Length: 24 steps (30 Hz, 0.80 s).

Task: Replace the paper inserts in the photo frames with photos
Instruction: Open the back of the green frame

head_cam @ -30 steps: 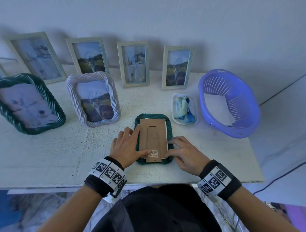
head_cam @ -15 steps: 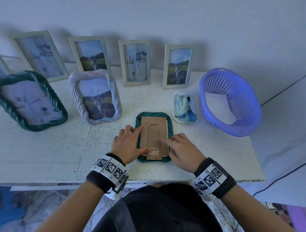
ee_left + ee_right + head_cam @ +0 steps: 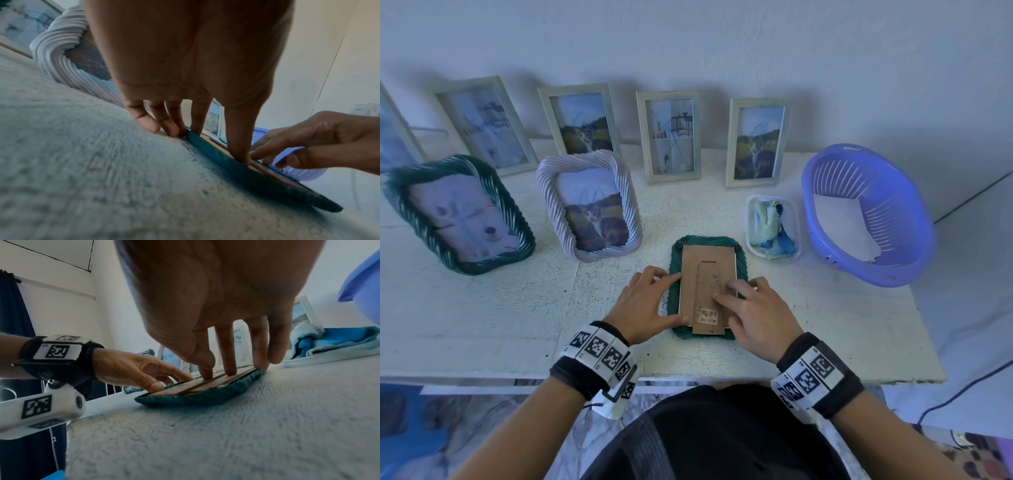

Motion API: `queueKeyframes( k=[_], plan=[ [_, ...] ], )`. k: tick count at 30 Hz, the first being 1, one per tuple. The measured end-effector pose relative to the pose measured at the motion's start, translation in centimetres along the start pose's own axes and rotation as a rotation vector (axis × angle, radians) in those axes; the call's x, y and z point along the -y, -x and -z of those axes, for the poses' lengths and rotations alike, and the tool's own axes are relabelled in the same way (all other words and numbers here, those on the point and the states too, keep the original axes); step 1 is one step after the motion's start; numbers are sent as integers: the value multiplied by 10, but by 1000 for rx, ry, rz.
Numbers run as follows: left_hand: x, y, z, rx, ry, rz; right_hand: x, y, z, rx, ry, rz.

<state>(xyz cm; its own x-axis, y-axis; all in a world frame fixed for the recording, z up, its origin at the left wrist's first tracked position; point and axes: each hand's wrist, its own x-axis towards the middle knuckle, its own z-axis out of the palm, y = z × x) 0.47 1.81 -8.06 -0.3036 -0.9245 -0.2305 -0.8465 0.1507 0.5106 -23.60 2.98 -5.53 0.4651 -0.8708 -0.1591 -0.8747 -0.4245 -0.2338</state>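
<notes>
Since a second ago the right hand [image 3: 755,317] has slid onto the cardboard back [image 3: 708,284], fingers flat; the left hand [image 3: 645,306], also unclenched, steadies the green frame [image 3: 675,274], face-down on the table [image 3: 517,308]; uneven pressing may jam the back crooked.

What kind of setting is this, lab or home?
Probably a home room, not a lab: a rough white table against a plain wall, framed photos lined up on it, a purple plastic basket, a wall socket.

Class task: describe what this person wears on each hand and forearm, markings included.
Both forearms are bare, no sleeves. The left hand and right hand wear no gloves. Each wrist carries a black strap with white blocks printed with black square codes; a white camera housing hangs under the left one.
</notes>
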Motion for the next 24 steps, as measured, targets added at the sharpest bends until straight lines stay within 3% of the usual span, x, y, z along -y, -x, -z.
queueKeyframes(
  k=[12,18,24],
  plan=[
    [19,-1,5,110,-15,-138,25,-13,5,-76,54,-90],
    [21,2,2,98,-23,-152,49,-27,4,-68,37,-185],
    [21,3,1,94,-35,-148,50,-29,12,-123,-123,-214]
  ],
)
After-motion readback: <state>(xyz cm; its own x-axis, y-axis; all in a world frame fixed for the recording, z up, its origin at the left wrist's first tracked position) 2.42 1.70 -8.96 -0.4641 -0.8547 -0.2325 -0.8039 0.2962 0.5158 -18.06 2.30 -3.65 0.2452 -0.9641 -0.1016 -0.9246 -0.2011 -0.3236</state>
